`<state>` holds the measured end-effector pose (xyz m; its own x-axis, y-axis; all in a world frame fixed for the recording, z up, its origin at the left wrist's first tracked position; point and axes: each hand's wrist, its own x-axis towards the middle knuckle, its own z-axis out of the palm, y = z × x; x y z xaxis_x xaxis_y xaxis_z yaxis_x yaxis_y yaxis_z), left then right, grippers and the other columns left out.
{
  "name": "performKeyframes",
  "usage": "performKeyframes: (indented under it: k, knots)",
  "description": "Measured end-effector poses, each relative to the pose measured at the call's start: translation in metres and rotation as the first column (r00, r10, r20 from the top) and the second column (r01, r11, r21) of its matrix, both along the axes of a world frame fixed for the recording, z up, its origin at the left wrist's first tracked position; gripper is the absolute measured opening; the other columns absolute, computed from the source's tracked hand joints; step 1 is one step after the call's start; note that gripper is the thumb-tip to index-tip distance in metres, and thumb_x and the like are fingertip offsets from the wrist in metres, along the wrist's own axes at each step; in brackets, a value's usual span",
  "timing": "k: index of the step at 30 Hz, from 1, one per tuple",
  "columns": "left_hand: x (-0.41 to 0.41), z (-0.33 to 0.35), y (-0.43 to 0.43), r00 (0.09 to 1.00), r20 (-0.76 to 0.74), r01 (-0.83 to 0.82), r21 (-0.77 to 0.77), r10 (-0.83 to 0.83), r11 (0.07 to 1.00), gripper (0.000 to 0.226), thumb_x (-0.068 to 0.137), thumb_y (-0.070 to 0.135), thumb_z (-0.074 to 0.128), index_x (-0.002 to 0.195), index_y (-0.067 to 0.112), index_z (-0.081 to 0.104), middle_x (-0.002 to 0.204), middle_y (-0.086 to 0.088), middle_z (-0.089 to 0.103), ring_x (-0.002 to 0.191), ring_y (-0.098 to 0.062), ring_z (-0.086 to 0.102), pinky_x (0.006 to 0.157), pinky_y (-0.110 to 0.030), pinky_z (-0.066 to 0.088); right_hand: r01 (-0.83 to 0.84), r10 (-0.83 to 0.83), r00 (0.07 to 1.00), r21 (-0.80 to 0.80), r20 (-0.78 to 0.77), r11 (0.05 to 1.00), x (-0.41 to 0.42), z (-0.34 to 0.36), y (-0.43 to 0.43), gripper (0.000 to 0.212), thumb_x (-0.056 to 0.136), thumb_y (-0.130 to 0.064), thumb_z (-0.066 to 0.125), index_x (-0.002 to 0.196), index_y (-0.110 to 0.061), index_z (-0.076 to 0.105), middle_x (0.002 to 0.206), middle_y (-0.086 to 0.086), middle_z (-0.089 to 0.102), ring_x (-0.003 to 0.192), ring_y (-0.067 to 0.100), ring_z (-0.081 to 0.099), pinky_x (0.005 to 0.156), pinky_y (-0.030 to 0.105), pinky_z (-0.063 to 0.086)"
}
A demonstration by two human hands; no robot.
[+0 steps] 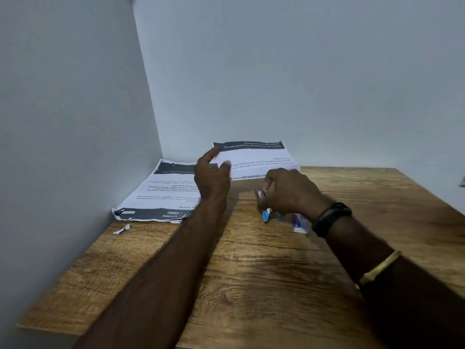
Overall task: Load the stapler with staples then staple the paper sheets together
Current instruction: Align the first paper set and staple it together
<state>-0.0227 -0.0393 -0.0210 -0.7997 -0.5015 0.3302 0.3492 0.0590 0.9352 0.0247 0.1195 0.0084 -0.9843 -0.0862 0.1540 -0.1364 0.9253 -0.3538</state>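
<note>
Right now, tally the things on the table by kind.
Paper stacks: 2
Paper scrap: 1
Stapler: 1
Small box: 1
Total: 5

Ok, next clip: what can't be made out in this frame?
Head view only:
- Stapler: mostly covered by the right hand gripping it; loaded or not cannot be told.
- White and blue box: half hidden behind the right wrist, label blurred.
- Left hand: unclear whether its fingers grip the far sheet or only hover.
- Print on the paper stack: too small and blurred to read.
</note>
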Motion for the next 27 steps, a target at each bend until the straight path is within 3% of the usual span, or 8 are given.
performKeyframes:
  k: [7, 12, 14, 16, 18, 20, 23, 27]
  knots:
    - [0.003, 0.001, 0.001, 0.998, 0.034, 0.054, 0.101, -0.057, 0.993, 0.048, 0.088, 0.000, 0.072, 0.134, 0.007, 0.064, 0.139, -0.008, 0.065, 0.132, -0.021, 0.058, 0.115, -0.038, 0.045, 0.039, -0.037, 0.996, 0.020, -0.080, 0.999, -0.003, -0.019, 0.001, 0.036, 0.067, -0.052, 0.082, 0.081, -0.025, 0.063, 0.089, -0.005, 0.067, 0.086, 0.020, 0.062, 0.067, 0.031, 0.045]
    - [-0.004, -0.004, 0.000, 0.994, 0.056, 0.082, 0.180, -0.094, 0.980, 0.047, 0.087, -0.002, 0.072, 0.132, 0.005, 0.066, 0.136, -0.012, 0.065, 0.130, -0.028, 0.060, 0.112, -0.046, 0.049, 0.148, -0.190, 0.977, -0.344, -0.093, 0.927, -0.008, -0.012, 0.023, 0.017, 0.073, -0.030, 0.071, 0.080, -0.014, 0.070, 0.084, 0.003, 0.075, 0.083, 0.026, 0.073, 0.075, 0.041, 0.062]
    - [-0.006, -0.005, 0.003, 0.991, 0.073, 0.093, 0.217, -0.111, 0.972, 0.046, 0.086, -0.003, 0.073, 0.131, 0.005, 0.066, 0.134, -0.014, 0.066, 0.128, -0.031, 0.062, 0.111, -0.047, 0.050, 0.185, -0.268, 0.962, -0.618, -0.043, 0.764, -0.011, -0.008, 0.036, 0.008, 0.077, -0.023, 0.066, 0.078, -0.015, 0.066, 0.087, 0.006, 0.075, 0.077, 0.029, 0.076, 0.074, 0.044, 0.064]
    - [-0.008, -0.006, 0.007, 0.986, 0.093, 0.109, 0.244, -0.136, 0.964, 0.045, 0.086, -0.003, 0.074, 0.130, 0.004, 0.067, 0.132, -0.015, 0.067, 0.125, -0.032, 0.063, 0.110, -0.047, 0.051, 0.188, -0.291, 0.955, -0.868, 0.053, 0.460, -0.013, -0.004, 0.046, 0.006, 0.082, -0.018, 0.063, 0.077, -0.014, 0.063, 0.086, 0.009, 0.072, 0.067, 0.027, 0.077, 0.063, 0.040, 0.065]
    - [-0.009, -0.007, 0.014, 0.983, 0.105, 0.127, 0.228, -0.154, 0.965, 0.045, 0.085, -0.003, 0.074, 0.129, 0.005, 0.068, 0.132, -0.014, 0.067, 0.125, -0.031, 0.063, 0.110, -0.047, 0.051, 0.177, -0.298, 0.948, -0.964, 0.113, 0.200, -0.014, -0.002, 0.057, 0.010, 0.086, -0.021, 0.061, 0.084, -0.011, 0.063, 0.088, 0.011, 0.070, 0.067, 0.029, 0.077, 0.060, 0.037, 0.064]
    - [-0.009, -0.008, 0.024, 0.981, 0.114, 0.140, 0.152, -0.158, 0.978, 0.043, 0.086, 0.000, 0.074, 0.129, 0.007, 0.068, 0.133, -0.012, 0.067, 0.126, -0.030, 0.063, 0.110, -0.048, 0.051, 0.136, -0.348, 0.932, -0.988, 0.102, 0.077, -0.015, -0.001, 0.066, 0.018, 0.087, -0.025, 0.063, 0.094, -0.008, 0.063, 0.091, 0.013, 0.072, 0.066, 0.029, 0.077, 0.058, 0.035, 0.063]
    - [-0.008, -0.008, 0.046, 0.978, 0.111, 0.166, 0.114, -0.179, 0.979, 0.037, 0.088, 0.003, 0.074, 0.125, 0.007, 0.071, 0.129, -0.013, 0.069, 0.122, -0.033, 0.065, 0.106, -0.049, 0.054, 0.101, -0.492, 0.871, -0.981, 0.006, 0.166, -0.015, -0.002, 0.082, 0.027, 0.082, -0.009, 0.070, 0.107, -0.012, 0.061, 0.102, 0.010, 0.066, 0.064, 0.023, 0.076, 0.051, 0.026, 0.060]
    - [-0.009, -0.003, 0.078, 0.939, 0.162, 0.280, 0.154, -0.304, 0.947, 0.034, 0.087, 0.003, 0.076, 0.121, 0.001, 0.071, 0.122, -0.022, 0.071, 0.112, -0.036, 0.070, 0.098, -0.049, 0.059, 0.124, -0.598, 0.792, -0.926, -0.124, 0.356, -0.018, -0.004, 0.112, 0.017, 0.081, 0.002, 0.077, 0.088, -0.011, 0.070, 0.106, 0.005, 0.066, 0.054, 0.017, 0.073, 0.053, 0.029, 0.063]
